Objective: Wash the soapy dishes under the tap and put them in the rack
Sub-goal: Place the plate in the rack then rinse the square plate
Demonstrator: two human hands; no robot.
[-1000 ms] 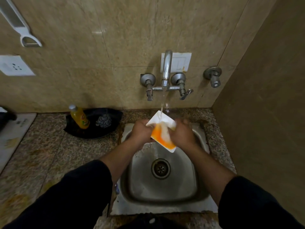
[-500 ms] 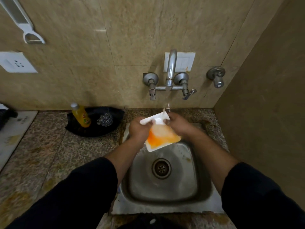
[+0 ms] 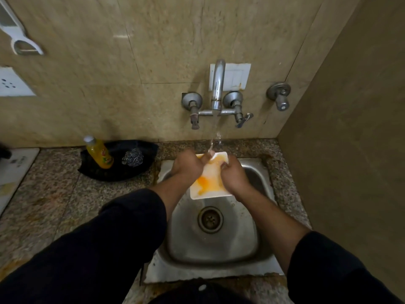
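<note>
A white rectangular tray (image 3: 209, 185) stained orange inside is held over the steel sink (image 3: 252, 249). My left hand (image 3: 188, 164) grips its left edge and my right hand (image 3: 233, 174) grips its right edge. Water runs from the tap (image 3: 218, 84) onto the far end of the tray, between my hands. The tray's inside faces up toward me. No rack is in view.
An orange soap bottle (image 3: 99, 153) and a steel scrubber (image 3: 133, 157) lie on a black tray (image 3: 118, 172) on the granite counter, left of the sink. A brown side wall (image 3: 350, 139) stands close on the right. A separate wall valve (image 3: 279, 95) sits right of the tap.
The tray has turned from a tilted, diagonal hold to lying lengthwise toward me, with its far end under the stream. The water flow looks stronger than before.
</note>
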